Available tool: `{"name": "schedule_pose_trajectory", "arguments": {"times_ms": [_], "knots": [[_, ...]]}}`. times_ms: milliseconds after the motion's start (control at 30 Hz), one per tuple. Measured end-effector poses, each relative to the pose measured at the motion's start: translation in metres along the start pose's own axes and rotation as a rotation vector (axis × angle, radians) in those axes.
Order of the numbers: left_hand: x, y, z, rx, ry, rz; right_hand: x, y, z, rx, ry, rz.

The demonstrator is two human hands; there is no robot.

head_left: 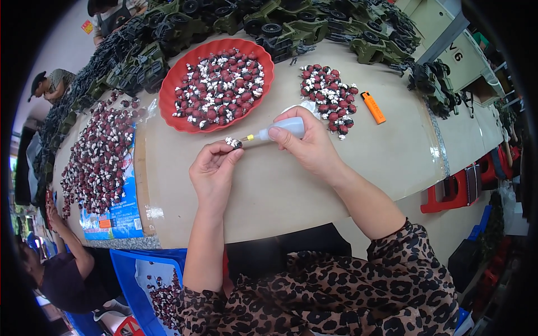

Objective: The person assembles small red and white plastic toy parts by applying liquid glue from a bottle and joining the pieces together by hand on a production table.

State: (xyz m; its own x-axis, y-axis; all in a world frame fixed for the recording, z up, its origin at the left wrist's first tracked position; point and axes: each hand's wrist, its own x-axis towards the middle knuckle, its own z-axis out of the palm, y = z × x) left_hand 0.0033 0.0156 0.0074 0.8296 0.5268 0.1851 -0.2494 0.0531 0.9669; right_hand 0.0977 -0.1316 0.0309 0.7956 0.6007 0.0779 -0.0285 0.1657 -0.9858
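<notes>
Between the thumb and fingers of my left hand (216,168) is a small black-and-white figure piece (233,143), pinched over the table. My right hand (305,143) grips a translucent squeeze bottle (284,130) with a yellow collar. Its narrow tip points left and meets or nearly meets the piece; I cannot tell which. Just beyond my hands stands a red scalloped bowl (168,106) heaped with small dark-red, black and white pieces (221,87). More such pieces (328,95) lie in a loose pile beyond my right hand, beside an orange lighter-shaped object (374,107).
Many green toy military vehicles (305,33) line the table's far edge. At left, a large heap of pieces (98,157) covers part of a blue printed sheet (131,196). A blue bin (126,269) with more pieces is below the table edge. A co-worker (67,269) sits at lower left.
</notes>
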Motion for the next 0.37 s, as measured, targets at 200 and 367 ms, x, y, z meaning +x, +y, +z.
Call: {"name": "schedule_pose_trajectory", "arguments": {"times_ms": [200, 367], "knots": [[0.0007, -0.0001, 0.0004, -0.014, 0.007, -0.021, 0.0005, 0.0039, -0.0001, -0.039, -0.013, -0.018], [0.0004, -0.0028, -0.0015, -0.021, 0.011, -0.023, 0.0007, 0.0050, 0.0006, -0.043, -0.009, -0.017]]}}
